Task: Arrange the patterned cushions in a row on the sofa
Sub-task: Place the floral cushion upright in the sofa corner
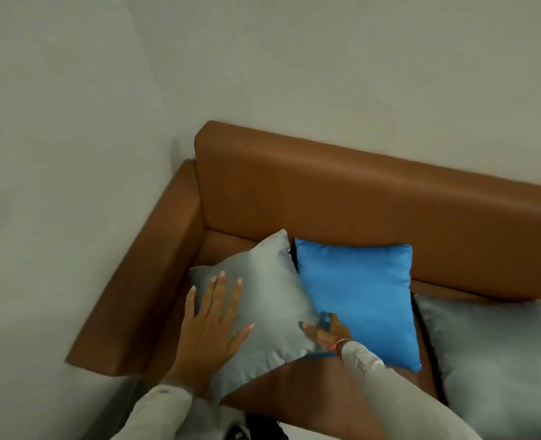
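Observation:
A grey cushion (272, 300) stands tilted like a diamond in the left corner of the brown sofa (342, 192). My left hand (212, 331) lies flat on its front with the fingers spread. My right hand (323, 331) grips its right corner, where it overlaps the blue cushion (364, 300). The blue cushion leans upright against the backrest, in the middle. Another grey cushion (498, 360) lies to the right of it, partly cut off by the frame edge.
The sofa's left armrest (142, 281) runs along a pale wall (72, 154). The backrest meets the wall behind. A strip of brown seat (294, 389) shows in front of the cushions. Something dark lies at the bottom edge (262, 430).

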Motion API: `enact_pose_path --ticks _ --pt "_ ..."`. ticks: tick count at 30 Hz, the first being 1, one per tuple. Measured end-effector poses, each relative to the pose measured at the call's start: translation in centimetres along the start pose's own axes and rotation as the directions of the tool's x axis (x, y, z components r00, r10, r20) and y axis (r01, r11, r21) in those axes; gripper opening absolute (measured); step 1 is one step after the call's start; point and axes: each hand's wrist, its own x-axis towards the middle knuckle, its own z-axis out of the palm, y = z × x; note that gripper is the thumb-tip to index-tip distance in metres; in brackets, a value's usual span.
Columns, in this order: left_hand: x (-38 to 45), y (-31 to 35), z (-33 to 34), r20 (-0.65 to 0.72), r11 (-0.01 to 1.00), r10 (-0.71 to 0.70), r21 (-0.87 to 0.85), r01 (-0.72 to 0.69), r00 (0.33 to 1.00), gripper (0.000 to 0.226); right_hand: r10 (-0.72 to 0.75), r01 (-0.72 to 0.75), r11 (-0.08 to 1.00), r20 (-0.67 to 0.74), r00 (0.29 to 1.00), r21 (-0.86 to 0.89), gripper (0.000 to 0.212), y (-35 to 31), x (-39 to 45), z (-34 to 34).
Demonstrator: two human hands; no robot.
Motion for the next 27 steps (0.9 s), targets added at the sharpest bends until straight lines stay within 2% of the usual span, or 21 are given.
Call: enact_pose_path --ticks 2,4,7,9,10,11,12,13,15,17,18,19,20,21,22,24,26,27 --pt "0.7 -0.7 0.4 0.039 0.999 -0.025 -0.04 0.027 0.999 0.085 0.037 -0.036 0.989 -0.009 0.999 0.143 0.091 -0.2 1.7 0.4" --pt "0.7 -1.6 1.4 0.031 1.0 0.022 0.006 -0.023 0.999 0.088 0.102 -0.104 0.979 0.022 0.995 0.177 0.074 -0.6 2.4 0.8" --pt "0.5 -1.5 1.9 0.113 0.998 0.051 -0.03 -0.048 0.992 0.106 0.108 -0.151 0.962 0.193 0.975 0.226 0.052 -3.6 2.2 0.7" --pt "0.3 -1.2 1.6 0.175 0.992 0.048 -0.123 -0.026 0.983 0.128 0.072 -0.195 0.92 0.343 0.937 0.34 0.034 -6.8 1.1 -0.5" --pt "0.7 -1.1 1.2 0.199 0.986 0.04 -0.167 -0.007 0.979 0.138 0.017 -0.219 0.886 0.445 0.895 0.408 0.017 -8.7 0.5 -1.4" --pt "1.0 -1.1 1.2 0.197 0.978 0.031 -0.207 0.01 0.98 0.144 -0.052 -0.238 0.855 0.534 0.844 0.46 0.02 -10.2 -0.2 -2.0" --pt "2.4 -1.7 0.2 0.175 0.969 0.013 -0.245 0.031 0.985 0.145 -0.162 -0.217 0.835 0.603 0.781 0.506 0.033 -12.6 -0.9 -3.3" --pt "3.6 -2.5 -0.4 0.11 0.954 -0.03 -0.294 0.062 0.993 0.141 -0.269 -0.196 0.811 0.649 0.711 0.551 0.039 -14.5 -2.0 -4.1" --pt "7.8 -5.2 -2.9 0.03 0.889 -0.127 -0.439 0.127 0.991 0.128 -0.435 -0.138 0.765 0.662 0.611 0.63 0.042 -18.7 -3.6 -5.2" --pt "11.6 -7.9 -4.9 0.182 0.801 -0.08 -0.574 0.172 0.98 0.125 -0.506 -0.009 0.781 0.642 0.575 0.624 0.036 -21.9 -4.1 -5.7" --pt "13.3 -9.0 -5.2 0.268 0.782 -0.013 -0.598 0.177 0.963 0.123 -0.511 0.142 0.825 0.614 0.602 0.548 0.024 -23.1 -3.7 -5.8" --pt "14.5 -9.6 -4.7 0.33 0.789 0.031 -0.587 0.179 0.944 0.12 -0.512 0.33 0.856 0.558 0.653 0.399 0.013 -23.8 -3.0 -5.8" --pt "15.5 -10.0 -3.8 0.374 0.793 0.051 -0.579 0.19 0.926 0.121 -0.525 0.505 0.845 0.458 0.718 0.177 0.017 -24.1 -1.8 -5.8" --pt "16.4 -10.1 -2.9 0.395 0.78 0.058 -0.591 0.205 0.917 0.126 -0.558 0.603 0.795 0.317 0.767 -0.06 0.03 -23.9 -0.1 -5.8" --pt "17.4 -10.3 -1.8 0.4 0.756 0.063 -0.617 0.218 0.914 0.134 -0.589 0.616 0.746 0.18 0.788 -0.252 0.046 -23.6 1.4 -6.1" --pt "19.1 -10.5 0.4 0.407 0.696 0.071 -0.674 0.248 0.911 0.144 -0.602 0.53 0.702 0.0 0.798 -0.476 0.089 -22.8 4.4 -6.8" --pt "20.0 -10.6 1.4 0.428 0.693 0.1 -0.677 0.245 0.898 0.14 -0.523 0.418 0.708 -0.024 0.852 -0.569 0.127 -21.7 6.5 -7.9" --pt "20.5 -10.7 2.2 0.431 0.704 0.105 -0.669 0.239 0.896 0.138 -0.474 0.38 0.709 -0.002 0.881 -0.595 0.138 -21.4 7.9 -8.3"
